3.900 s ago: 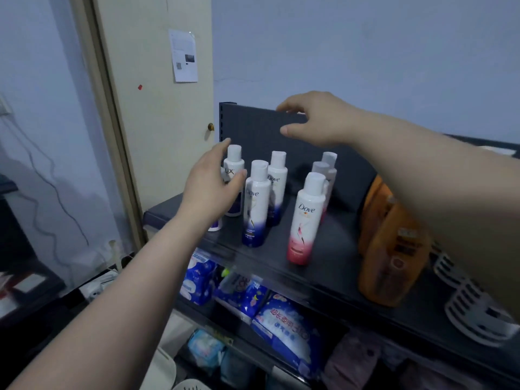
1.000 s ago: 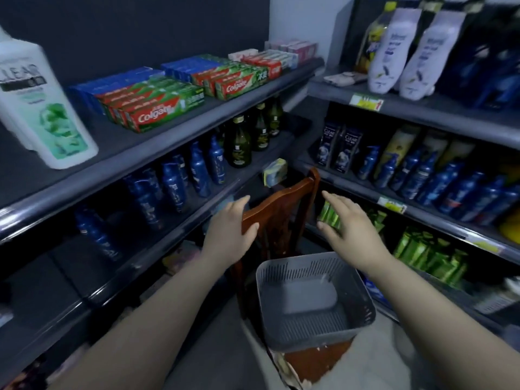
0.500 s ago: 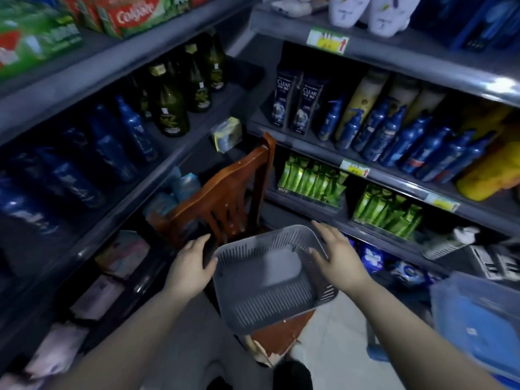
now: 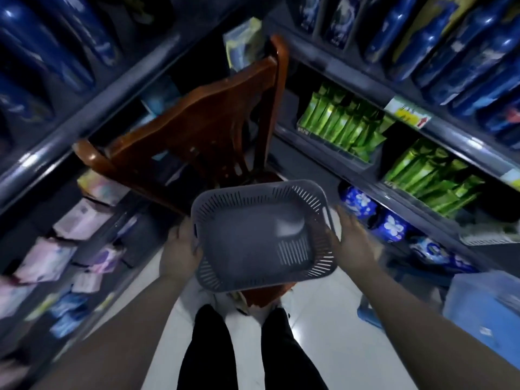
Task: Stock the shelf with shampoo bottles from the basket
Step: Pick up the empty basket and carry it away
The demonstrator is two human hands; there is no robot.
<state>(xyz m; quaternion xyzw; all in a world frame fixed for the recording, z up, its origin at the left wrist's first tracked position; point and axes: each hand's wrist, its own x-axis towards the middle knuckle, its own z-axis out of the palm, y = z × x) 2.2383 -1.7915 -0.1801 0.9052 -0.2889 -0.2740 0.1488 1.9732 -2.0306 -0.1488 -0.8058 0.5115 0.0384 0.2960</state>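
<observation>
Looking down at an empty grey slotted basket, held above a wooden chair between stocked store shelves. The left hand curls its fingers round the left rim; the right hand meets the right rim, fingers too blurred to tell. With no shampoo bottles inside, stocking seems finished

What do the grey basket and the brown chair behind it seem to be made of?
The grey basket looks like moulded plastic, matt with a faint sheen: thin regular slots in its walls and floor. The brown chair seems to be varnished wood, glossy: bright highlights on its curved top rail.
</observation>
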